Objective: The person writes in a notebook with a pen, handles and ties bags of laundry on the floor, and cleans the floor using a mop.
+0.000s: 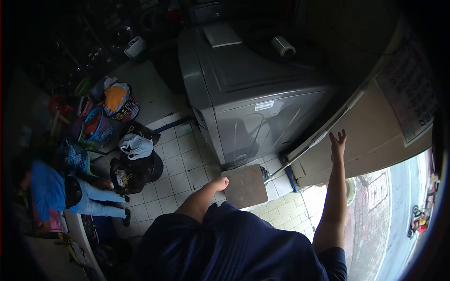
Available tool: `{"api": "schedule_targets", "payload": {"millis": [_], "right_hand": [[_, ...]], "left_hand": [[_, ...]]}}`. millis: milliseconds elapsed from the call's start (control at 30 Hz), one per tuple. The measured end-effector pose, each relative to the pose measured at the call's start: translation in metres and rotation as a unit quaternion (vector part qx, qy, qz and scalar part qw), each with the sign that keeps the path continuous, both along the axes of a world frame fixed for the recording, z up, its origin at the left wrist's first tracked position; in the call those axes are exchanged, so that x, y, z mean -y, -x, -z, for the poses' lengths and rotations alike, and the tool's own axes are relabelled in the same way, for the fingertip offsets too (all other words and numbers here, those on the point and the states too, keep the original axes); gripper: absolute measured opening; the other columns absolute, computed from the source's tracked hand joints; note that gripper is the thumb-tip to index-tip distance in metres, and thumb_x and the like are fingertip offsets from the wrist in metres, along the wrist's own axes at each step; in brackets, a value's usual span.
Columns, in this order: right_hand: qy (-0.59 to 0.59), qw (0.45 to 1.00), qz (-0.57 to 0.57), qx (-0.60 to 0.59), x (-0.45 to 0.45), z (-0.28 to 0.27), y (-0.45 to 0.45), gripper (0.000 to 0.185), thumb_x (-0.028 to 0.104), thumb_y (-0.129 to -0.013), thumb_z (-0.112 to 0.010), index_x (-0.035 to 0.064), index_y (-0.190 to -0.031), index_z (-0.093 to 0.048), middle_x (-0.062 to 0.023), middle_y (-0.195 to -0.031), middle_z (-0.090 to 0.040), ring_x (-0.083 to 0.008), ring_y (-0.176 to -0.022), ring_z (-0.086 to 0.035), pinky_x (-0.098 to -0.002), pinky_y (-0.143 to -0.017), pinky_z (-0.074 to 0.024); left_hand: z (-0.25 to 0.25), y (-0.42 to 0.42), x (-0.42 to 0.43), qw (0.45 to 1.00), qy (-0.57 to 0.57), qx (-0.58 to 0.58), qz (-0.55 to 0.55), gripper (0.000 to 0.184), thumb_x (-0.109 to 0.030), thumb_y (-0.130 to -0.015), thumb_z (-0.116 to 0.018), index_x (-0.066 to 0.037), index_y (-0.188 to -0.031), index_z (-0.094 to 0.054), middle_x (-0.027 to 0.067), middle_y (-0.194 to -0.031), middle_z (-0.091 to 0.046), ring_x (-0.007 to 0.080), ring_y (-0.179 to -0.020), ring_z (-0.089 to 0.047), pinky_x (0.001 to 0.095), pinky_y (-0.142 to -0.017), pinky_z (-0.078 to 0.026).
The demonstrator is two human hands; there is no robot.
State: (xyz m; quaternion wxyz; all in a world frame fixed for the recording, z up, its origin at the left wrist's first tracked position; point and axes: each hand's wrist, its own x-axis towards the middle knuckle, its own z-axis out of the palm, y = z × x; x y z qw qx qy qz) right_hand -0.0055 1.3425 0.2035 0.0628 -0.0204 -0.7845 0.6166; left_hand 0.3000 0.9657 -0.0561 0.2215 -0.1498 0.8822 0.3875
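My left hand [221,183] is curled into a loose fist at the left edge of a square brown board [245,186], with nothing visible in it. I cannot tell whether it touches the board. My right hand [338,141] is raised with its fingers spread, empty, in front of the beige wall panel. Just left of it, a long pole [323,135] leans diagonally, its lower end near the board. From this view the right hand looks apart from the pole.
A large grey washer-like machine [267,122] stands ahead, carrying a roll [283,47] and a white flat item [222,35]. At left are laundry baskets [127,112], black bags [140,168] and a person in blue [49,187]. A street [398,220] lies right.
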Motion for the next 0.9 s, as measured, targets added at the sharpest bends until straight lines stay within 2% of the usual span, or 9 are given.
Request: {"api": "schedule_targets", "payload": {"millis": [300,367,400,533,600,700,767,867,900], "right_hand": [[0.018,0.992,0.114,0.048,0.034,-0.003,0.088,0.076,0.021,-0.066,-0.067,0.0034,-0.124,-0.021,-0.0169,-0.115,-0.044,-0.0241,-0.107,-0.041,-0.0347,-0.089,-0.0317],[0.046,0.993,0.098,0.034,0.035,0.001,0.102,0.075,0.022,-0.067,-0.066,0.0037,-0.124,-0.021,-0.0151,-0.112,-0.046,-0.0234,-0.105,-0.043,-0.0336,-0.089,-0.0313],[0.074,0.993,0.088,0.025,0.036,0.003,0.109,0.075,0.023,-0.067,-0.066,0.0041,-0.124,-0.022,-0.0133,-0.11,-0.048,-0.0227,-0.103,-0.044,-0.0325,-0.089,-0.0309],[0.136,0.987,-0.04,0.076,0.039,0.004,0.139,0.073,0.026,-0.069,-0.064,0.005,-0.124,-0.022,-0.0101,-0.107,-0.05,-0.0217,-0.101,-0.044,-0.0306,-0.09,-0.0292],[0.082,0.985,-0.102,0.113,0.057,-0.003,0.138,0.074,0.041,-0.067,-0.061,0.0154,-0.124,-0.022,-0.0029,-0.109,-0.049,-0.0204,-0.103,-0.04,-0.0562,-0.084,-0.0187],[0.043,0.999,-0.019,0.023,0.068,0.036,0.172,0.066,0.034,-0.067,-0.064,0.0136,-0.12,-0.031,-0.0053,-0.104,-0.047,-0.0188,-0.091,-0.043,-0.0498,-0.078,-0.0307],[-0.025,0.998,0.054,-0.001,0.059,0.065,0.184,0.052,0.024,-0.066,-0.064,0.0069,-0.111,-0.042,-0.0063,-0.087,-0.051,-0.014,-0.071,-0.047,-0.0299,-0.056,-0.0389],[-0.058,0.995,0.073,0.024,0.05,0.104,0.156,0.045,0.023,-0.067,-0.062,0.0107,-0.107,-0.046,-0.0067,-0.081,-0.052,-0.0162,-0.067,-0.048,-0.0335,-0.057,-0.0392],[-0.062,0.984,0.077,0.146,0.055,0.081,0.117,0.045,0.025,-0.067,-0.061,0.0103,-0.107,-0.046,-0.0058,-0.084,-0.052,-0.019,-0.073,-0.048,-0.0397,-0.063,-0.0387]], "left_hand": [[-0.028,-0.032,-0.002,0.993,-0.041,-0.055,-0.097,0.023,-0.025,-0.078,-0.051,-0.007,-0.092,-0.055,0.0132,-0.085,-0.059,0.0244,-0.08,-0.058,0.0314,-0.068,-0.045],[0.035,-0.079,-0.002,0.989,-0.058,-0.059,-0.124,0.023,-0.027,-0.076,-0.051,-0.008,-0.086,-0.056,0.0126,-0.082,-0.06,0.024,-0.075,-0.058,0.0327,-0.065,-0.045],[0.054,-0.098,-0.003,0.994,-0.023,0.008,-0.103,0.027,-0.032,-0.075,-0.048,-0.007,-0.081,-0.056,0.0121,-0.08,-0.06,0.0235,-0.075,-0.058,0.0332,-0.065,-0.045],[-0.001,-0.139,-0.008,0.97,-0.058,0.233,0.041,0.039,-0.032,-0.073,-0.046,-0.004,-0.099,-0.057,0.0146,-0.101,-0.055,0.0267,-0.092,-0.053,0.034,-0.079,-0.04],[0.013,-0.151,0.0,0.963,-0.05,0.261,0.051,0.037,-0.031,-0.073,-0.046,-0.005,-0.097,-0.058,0.0147,-0.098,-0.056,0.0271,-0.09,-0.053,0.0343,-0.079,-0.041],[0.001,-0.131,0.012,0.97,-0.033,0.242,0.024,0.034,-0.03,-0.073,-0.045,-0.005,-0.091,-0.059,0.0148,-0.095,-0.057,0.0273,-0.089,-0.054,0.0343,-0.078,-0.041],[0.022,-0.111,0.027,0.976,-0.031,0.215,0.003,0.029,-0.028,-0.074,-0.045,-0.005,-0.087,-0.059,0.0138,-0.09,-0.059,0.0265,-0.087,-0.055,0.0332,-0.077,-0.042],[0.01,-0.079,0.031,0.992,-0.012,0.055,-0.116,0.025,-0.026,-0.077,-0.05,-0.006,-0.09,-0.056,0.0121,-0.09,-0.059,0.0242,-0.085,-0.056,0.0316,-0.074,-0.043],[0.012,-0.069,0.036,0.989,-0.038,0.015,-0.139,0.025,-0.025,-0.077,-0.051,-0.006,-0.092,-0.056,0.0118,-0.09,-0.059,0.0234,-0.085,-0.056,0.0313,-0.074,-0.044]]}}
